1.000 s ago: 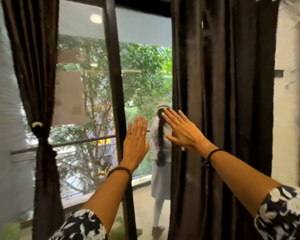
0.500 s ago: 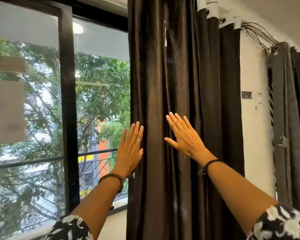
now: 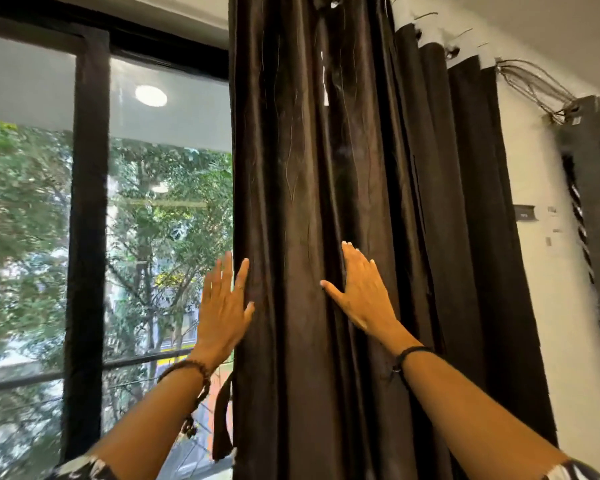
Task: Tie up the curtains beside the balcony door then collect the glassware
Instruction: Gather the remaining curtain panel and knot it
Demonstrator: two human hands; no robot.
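Both hands flat, fingers straight: left hand (image 3: 222, 306) at curtain (image 3: 326, 202) edge, right hand (image 3: 361, 292) on folds. No grip yet, so fabric prob slips when gathered.

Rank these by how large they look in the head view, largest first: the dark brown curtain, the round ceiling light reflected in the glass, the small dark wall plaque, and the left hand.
1. dark brown curtain
2. left hand, though it is nearer the camera, so it looks bigger
3. round ceiling light
4. wall plaque

Glass door (image 3: 167, 202) leaves room left of the curtain (image 3: 291, 202).
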